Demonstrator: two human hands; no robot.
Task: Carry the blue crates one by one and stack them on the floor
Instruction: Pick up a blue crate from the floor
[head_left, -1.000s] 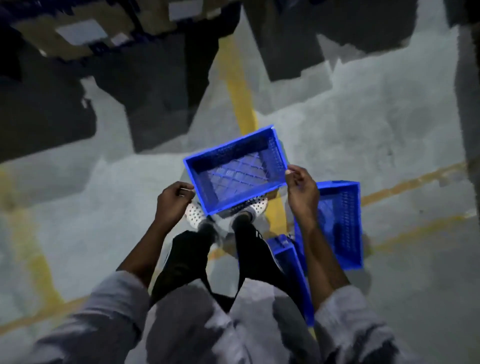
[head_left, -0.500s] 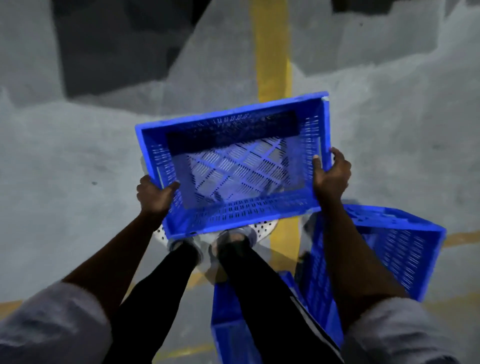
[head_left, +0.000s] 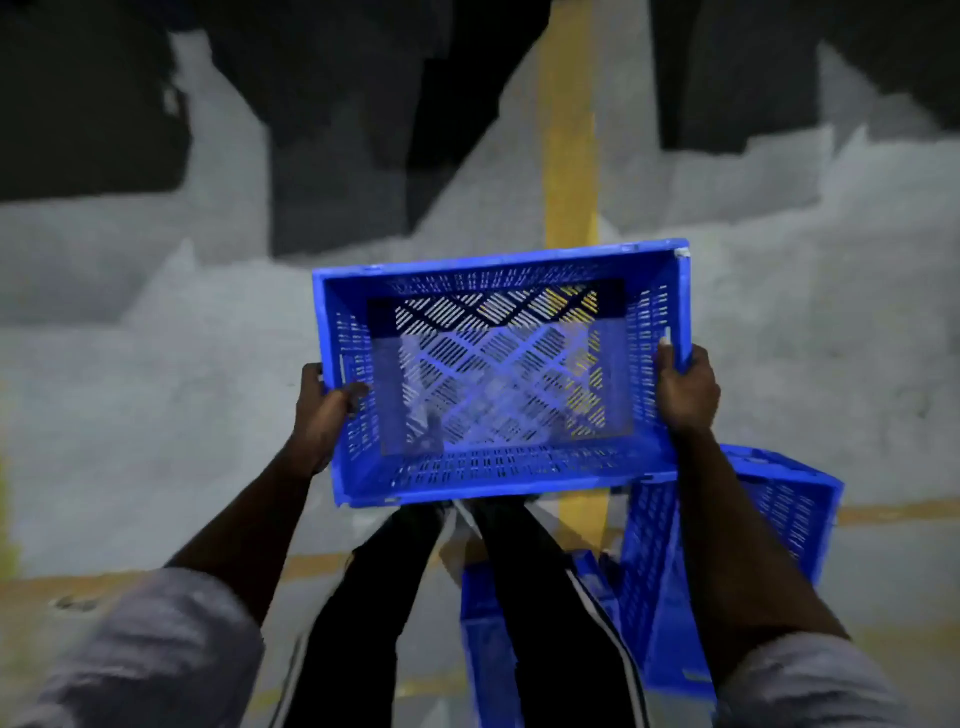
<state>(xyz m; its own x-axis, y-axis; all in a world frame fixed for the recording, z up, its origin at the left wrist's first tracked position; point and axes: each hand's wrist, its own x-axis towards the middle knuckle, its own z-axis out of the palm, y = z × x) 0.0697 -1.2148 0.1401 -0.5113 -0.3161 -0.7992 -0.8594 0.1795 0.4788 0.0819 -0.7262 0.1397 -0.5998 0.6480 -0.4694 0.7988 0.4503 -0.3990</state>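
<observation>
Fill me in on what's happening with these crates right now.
A person is holding an empty blue crate in front of their body with both hands, open side up. The left hand grips its left wall, the right hand its right wall. It is off the grey floor, above a yellow line. Two more blue crates sit low by the person's right leg, partly hidden, so how they rest is unclear.

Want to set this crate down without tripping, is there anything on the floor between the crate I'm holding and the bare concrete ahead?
Nothing visible blocks it. The held crate has bare grey floor ahead; the other crates sit to your right.
</observation>
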